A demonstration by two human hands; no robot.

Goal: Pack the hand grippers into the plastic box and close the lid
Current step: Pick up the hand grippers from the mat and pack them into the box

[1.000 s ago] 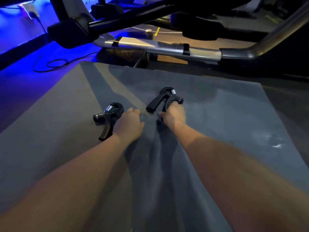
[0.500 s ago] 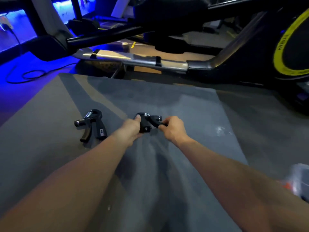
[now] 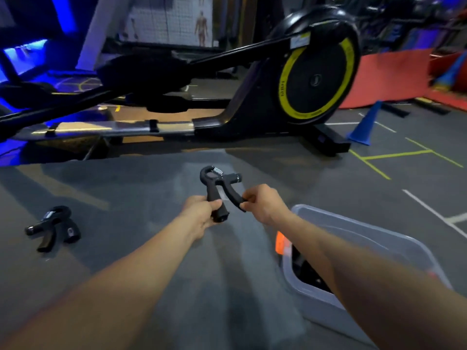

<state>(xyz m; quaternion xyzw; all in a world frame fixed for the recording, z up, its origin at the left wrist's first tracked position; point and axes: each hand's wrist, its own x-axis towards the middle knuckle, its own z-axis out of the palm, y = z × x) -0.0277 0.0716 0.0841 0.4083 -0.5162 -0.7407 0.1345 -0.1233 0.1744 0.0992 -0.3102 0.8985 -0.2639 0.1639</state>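
A black hand gripper [image 3: 219, 182] with a metal spring is held up above the grey mat [image 3: 141, 198], spring end away from me. My left hand [image 3: 199, 213] grips its left handle; my right hand [image 3: 262, 202] pinches the tip of its right handle. A second black hand gripper [image 3: 54, 227] lies on the mat at the left, apart from both hands. The clear plastic box [image 3: 374, 238] stands open at the lower right under my right forearm, with dark items inside, partly hidden. No lid is visible.
A black elliptical trainer [image 3: 316, 79] with a yellow-ringed wheel stretches across the far side of the mat. A blue cone [image 3: 365, 126] stands on the floor at the right, with red mats [image 3: 384, 77] behind it. Painted lines cross the floor.
Both hands have lifted one hand gripper off the mat and carried it right, toward the box. My view has swung right, bringing the box and the trainer's wheel into sight.
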